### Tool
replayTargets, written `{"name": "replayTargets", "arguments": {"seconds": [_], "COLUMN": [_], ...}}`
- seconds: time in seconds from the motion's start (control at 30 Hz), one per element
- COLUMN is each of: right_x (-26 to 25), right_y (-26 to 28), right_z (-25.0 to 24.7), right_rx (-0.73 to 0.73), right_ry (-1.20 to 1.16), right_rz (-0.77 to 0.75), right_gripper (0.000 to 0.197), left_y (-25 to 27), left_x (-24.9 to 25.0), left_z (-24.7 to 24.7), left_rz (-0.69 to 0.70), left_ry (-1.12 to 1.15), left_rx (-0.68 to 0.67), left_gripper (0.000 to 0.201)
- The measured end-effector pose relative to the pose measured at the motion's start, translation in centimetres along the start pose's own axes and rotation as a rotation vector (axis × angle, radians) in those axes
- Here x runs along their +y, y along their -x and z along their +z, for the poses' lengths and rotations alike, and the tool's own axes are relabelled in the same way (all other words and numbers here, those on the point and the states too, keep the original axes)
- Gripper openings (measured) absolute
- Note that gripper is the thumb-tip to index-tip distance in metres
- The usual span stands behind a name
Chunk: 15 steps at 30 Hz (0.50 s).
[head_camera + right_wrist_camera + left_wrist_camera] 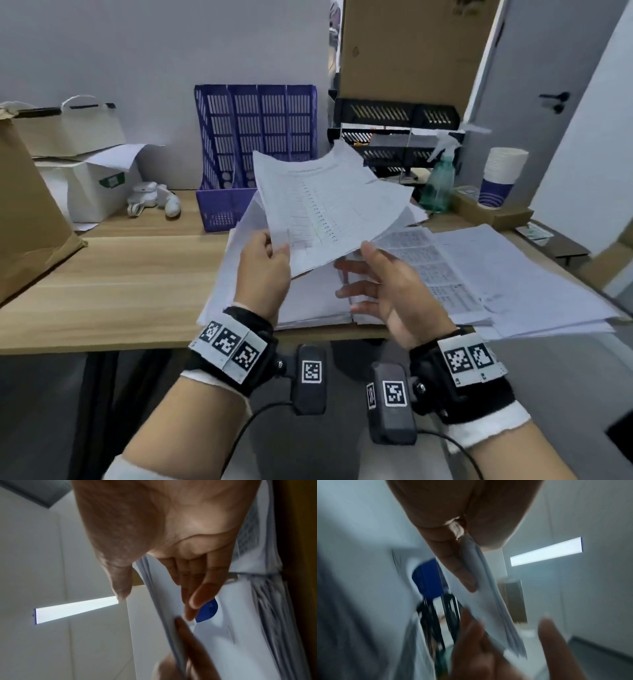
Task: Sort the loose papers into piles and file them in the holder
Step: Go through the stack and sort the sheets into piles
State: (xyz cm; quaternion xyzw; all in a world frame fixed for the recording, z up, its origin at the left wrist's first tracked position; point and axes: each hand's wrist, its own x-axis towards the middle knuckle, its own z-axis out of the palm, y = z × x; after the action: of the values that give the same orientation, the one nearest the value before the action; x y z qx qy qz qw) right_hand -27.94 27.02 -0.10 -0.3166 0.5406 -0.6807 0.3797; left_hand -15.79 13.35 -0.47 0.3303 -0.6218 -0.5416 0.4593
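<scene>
My left hand (279, 251) pinches the lower left corner of a fanned sheaf of printed papers (325, 205), held up over the wooden desk (137, 274). In the left wrist view the thumb and fingers (462, 574) clamp the sheaf's edge (496, 601). My right hand (356, 270) lies under the sheaf's lower right corner with straight fingers, thumb by the edge. In the right wrist view its fingers (202, 591) lie flat along the sheets (223, 635), thumb apart. More loose papers (496, 274) lie spread on the desk below. The purple slotted file holder (257, 144) stands behind, against the wall.
A black tray rack (394, 137), a green spray bottle (440, 178) and stacked paper cups (500, 178) stand at the back right. A brown paper bag (27, 212), a white box (92, 188) and a small white figure (154, 200) occupy the left.
</scene>
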Motion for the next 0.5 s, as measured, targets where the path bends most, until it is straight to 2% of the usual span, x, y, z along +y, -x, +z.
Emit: {"name": "replayTargets", "arguments": {"seconds": [0.07, 0.17, 0.23, 0.33, 0.4, 0.5], "right_x": [-0.7, -1.6, -2.2, -2.7, -2.6, -1.9], "right_y": [0.5, 1.5, 2.3, 3.1, 3.1, 2.5], "right_z": [-1.7, -5.1, -7.7, -10.2, -10.8, -10.9], "right_rx": [0.064, 0.276, 0.365, 0.401, 0.387, 0.397], "right_ry": [-0.027, 0.016, 0.029, 0.056, 0.055, 0.065], "right_rz": [-0.044, -0.057, -0.055, -0.042, -0.019, 0.008], "right_gripper": [0.048, 0.032, 0.022, 0.025, 0.025, 0.023], "left_y": [1.3, 3.0, 3.7, 3.9, 3.6, 2.9], "left_x": [0.0, 0.1, -0.1, -0.5, -0.9, -0.9], "left_z": [4.2, 9.6, 12.1, 14.0, 14.2, 13.8], "left_rz": [0.039, 0.094, 0.115, 0.033, -0.047, -0.102], "left_ry": [0.011, 0.039, 0.031, 0.029, 0.049, 0.091], "left_rx": [-0.068, -0.160, -0.209, -0.247, -0.242, -0.234], "left_gripper": [0.016, 0.023, 0.022, 0.016, 0.020, 0.015]}}
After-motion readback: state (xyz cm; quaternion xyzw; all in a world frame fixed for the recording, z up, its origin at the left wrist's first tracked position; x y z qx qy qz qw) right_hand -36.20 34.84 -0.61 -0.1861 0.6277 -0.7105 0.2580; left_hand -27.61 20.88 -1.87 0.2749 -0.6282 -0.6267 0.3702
